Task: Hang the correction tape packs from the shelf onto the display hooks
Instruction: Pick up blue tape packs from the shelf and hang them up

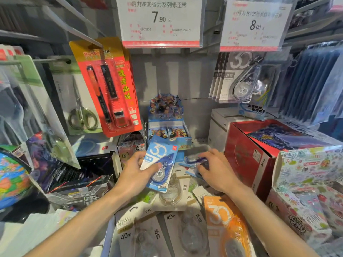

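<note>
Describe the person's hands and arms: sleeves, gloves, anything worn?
Both arms are bare from the frame edge to the wrist: no sleeves in view. The left hand and right hand are ungloved. No watch, bracelet or ring shows on the visible parts. No markings can be made out.

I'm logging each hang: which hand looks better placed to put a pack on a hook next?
Probably the left hand: it already holds a blue pack lifted, while the right hand is reaching into the pile.
</note>
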A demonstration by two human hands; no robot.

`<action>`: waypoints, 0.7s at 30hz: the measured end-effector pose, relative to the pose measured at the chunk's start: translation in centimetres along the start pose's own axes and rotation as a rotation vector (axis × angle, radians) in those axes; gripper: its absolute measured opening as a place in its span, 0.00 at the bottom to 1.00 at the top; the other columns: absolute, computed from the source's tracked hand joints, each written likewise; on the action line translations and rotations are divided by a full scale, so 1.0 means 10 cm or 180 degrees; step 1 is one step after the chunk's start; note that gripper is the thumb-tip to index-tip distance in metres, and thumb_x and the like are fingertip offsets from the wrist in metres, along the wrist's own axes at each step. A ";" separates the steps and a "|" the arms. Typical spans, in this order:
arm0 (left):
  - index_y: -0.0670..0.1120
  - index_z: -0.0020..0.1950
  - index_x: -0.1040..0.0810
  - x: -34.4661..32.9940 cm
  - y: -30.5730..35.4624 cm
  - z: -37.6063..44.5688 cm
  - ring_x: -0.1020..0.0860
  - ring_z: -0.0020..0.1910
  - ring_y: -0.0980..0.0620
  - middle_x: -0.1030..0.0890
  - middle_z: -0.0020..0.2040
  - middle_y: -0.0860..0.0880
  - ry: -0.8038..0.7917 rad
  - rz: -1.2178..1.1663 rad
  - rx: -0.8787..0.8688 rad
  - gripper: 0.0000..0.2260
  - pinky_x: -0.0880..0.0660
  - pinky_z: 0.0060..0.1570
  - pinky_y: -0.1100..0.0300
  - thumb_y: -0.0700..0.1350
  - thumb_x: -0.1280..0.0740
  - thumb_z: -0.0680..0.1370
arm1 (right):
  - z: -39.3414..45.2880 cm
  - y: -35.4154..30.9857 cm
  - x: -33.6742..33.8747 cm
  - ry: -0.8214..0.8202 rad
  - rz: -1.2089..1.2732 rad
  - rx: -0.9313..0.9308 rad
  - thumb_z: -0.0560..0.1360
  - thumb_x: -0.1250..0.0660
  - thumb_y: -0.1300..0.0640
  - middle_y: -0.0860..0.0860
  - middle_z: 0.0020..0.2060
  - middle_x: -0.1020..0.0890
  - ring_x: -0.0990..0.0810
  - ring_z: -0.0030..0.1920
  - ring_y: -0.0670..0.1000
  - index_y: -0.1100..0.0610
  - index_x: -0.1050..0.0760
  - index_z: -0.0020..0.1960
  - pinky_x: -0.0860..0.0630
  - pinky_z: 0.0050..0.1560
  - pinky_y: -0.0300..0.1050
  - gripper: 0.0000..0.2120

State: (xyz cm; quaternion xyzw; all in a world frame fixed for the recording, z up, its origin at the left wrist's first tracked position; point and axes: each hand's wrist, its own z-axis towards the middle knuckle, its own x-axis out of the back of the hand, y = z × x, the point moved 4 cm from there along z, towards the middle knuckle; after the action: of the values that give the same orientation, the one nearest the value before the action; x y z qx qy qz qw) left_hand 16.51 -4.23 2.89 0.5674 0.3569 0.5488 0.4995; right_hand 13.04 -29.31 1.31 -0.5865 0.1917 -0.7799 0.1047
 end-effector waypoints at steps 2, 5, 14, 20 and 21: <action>0.52 0.57 0.25 -0.01 -0.03 0.01 0.14 0.44 0.58 0.15 0.48 0.58 0.0024 0.0003 0.0021 0.13 0.17 0.49 0.54 0.43 0.24 0.77 | 0.11 -0.01 -0.13 -0.0213 -0.0230 0.0063 0.80 0.32 0.48 0.55 0.75 0.30 0.34 0.76 0.59 0.54 0.29 0.76 0.35 0.75 0.50 0.26; 0.52 0.57 0.25 0.01 -0.05 0.03 0.15 0.40 0.63 0.15 0.48 0.59 0.0071 0.0047 0.0014 0.13 0.18 0.43 0.63 0.43 0.24 0.77 | 0.23 -0.01 -0.26 -0.0500 -0.0440 0.0082 0.80 0.33 0.41 0.55 0.82 0.39 0.44 0.83 0.58 0.52 0.38 0.82 0.42 0.80 0.56 0.35; 0.52 0.57 0.24 -0.02 -0.08 0.05 0.16 0.39 0.66 0.14 0.42 0.62 0.0009 -0.0001 -0.0032 0.13 0.19 0.39 0.67 0.43 0.24 0.77 | 0.05 0.11 -0.19 -0.0113 0.0096 0.0181 0.79 0.32 0.40 0.51 0.57 0.28 0.26 0.63 0.54 0.53 0.20 0.66 0.33 0.59 0.42 0.22; 0.55 0.55 0.26 -0.08 -0.07 0.08 0.13 0.42 0.58 0.13 0.41 0.65 -0.0090 0.0003 0.0016 0.13 0.16 0.49 0.49 0.45 0.24 0.77 | -0.10 0.13 -0.02 0.0402 0.0730 -0.0110 0.74 0.25 0.39 0.45 0.47 0.22 0.23 0.46 0.46 0.51 0.21 0.49 0.32 0.41 0.36 0.16; 0.55 0.55 0.26 -0.09 -0.07 0.08 0.13 0.42 0.57 0.14 0.42 0.65 -0.0093 -0.0006 0.0019 0.13 0.16 0.50 0.48 0.45 0.24 0.77 | -0.10 0.12 -0.01 0.0344 0.0745 -0.0111 0.73 0.24 0.41 0.45 0.49 0.23 0.23 0.47 0.45 0.51 0.20 0.54 0.31 0.42 0.35 0.17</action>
State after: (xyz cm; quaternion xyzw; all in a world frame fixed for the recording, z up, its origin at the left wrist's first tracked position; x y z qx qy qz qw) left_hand 17.30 -5.03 2.03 0.5764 0.3517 0.5390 0.5035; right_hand 12.08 -30.22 0.45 -0.5190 0.2777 -0.7894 0.1743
